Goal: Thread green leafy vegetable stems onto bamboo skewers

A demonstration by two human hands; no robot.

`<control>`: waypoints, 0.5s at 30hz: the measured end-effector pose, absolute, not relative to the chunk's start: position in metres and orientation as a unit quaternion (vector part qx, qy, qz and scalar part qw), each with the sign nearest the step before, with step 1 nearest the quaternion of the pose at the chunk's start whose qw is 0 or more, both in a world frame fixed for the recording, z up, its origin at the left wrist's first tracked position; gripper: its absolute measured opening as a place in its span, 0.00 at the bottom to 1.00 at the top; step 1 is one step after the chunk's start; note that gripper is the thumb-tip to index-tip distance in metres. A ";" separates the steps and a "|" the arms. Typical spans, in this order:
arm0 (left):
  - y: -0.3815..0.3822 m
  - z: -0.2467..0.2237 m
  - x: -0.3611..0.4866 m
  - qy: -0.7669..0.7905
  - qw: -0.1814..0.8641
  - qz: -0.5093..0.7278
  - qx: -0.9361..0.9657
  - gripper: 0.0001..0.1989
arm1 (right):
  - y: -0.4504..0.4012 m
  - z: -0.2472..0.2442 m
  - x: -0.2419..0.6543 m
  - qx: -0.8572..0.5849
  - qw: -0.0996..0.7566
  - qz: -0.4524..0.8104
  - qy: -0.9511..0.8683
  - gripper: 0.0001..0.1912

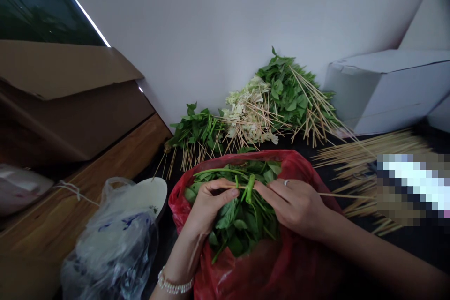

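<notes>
Fingers of left hand (213, 199) and right hand (298, 206) clamped on a wooden skewer (341, 195), holds a folded green stem (250, 190) between them, above leafy greens (242, 225) in a red plastic bag (267, 274).

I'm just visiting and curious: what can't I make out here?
All in the head view:
Red plastic bag: lowest part, cut off by the bottom edge.
Thin wooden skewer: a stretch hidden by the right hand.
Bright oblong object: identity, blurred by pixelation.
Brown cardboard box: cut off by the left edge.
</notes>
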State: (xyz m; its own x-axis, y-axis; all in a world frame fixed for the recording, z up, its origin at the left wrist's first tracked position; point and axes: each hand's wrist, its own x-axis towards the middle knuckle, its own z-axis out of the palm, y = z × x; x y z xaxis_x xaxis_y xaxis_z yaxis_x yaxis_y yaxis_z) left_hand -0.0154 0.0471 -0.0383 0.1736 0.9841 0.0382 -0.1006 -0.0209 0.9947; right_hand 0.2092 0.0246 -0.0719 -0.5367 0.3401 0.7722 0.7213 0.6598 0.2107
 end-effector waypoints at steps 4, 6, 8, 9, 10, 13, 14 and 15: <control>0.050 -0.040 -0.018 0.430 0.533 0.516 0.514 0.14 | 0.028 -0.065 0.213 -0.308 0.402 -0.245 -0.827 0.15; 0.052 -0.039 -0.023 0.437 0.518 0.541 0.498 0.18 | 0.031 -0.059 0.219 -0.320 0.451 -0.225 -0.803 0.16; 0.054 -0.037 -0.029 0.439 0.511 0.563 0.479 0.20 | 0.035 -0.053 0.226 -0.340 0.496 -0.210 -0.771 0.16; 0.054 -0.036 -0.032 0.440 0.507 0.568 0.476 0.20 | 0.037 -0.051 0.230 -0.346 0.515 -0.205 -0.757 0.15; 0.055 -0.034 -0.034 0.445 0.500 0.566 0.482 0.18 | 0.038 -0.049 0.233 -0.347 0.531 -0.202 -0.746 0.15; 0.054 -0.029 -0.037 0.471 0.444 0.530 0.549 0.12 | 0.040 -0.047 0.240 -0.344 0.555 -0.193 -0.732 0.14; 0.054 -0.027 -0.036 0.478 0.418 0.513 0.578 0.10 | 0.040 -0.048 0.241 -0.344 0.559 -0.189 -0.731 0.14; 0.054 -0.026 -0.035 0.482 0.392 0.497 0.606 0.09 | 0.041 -0.049 0.241 -0.345 0.559 -0.186 -0.731 0.15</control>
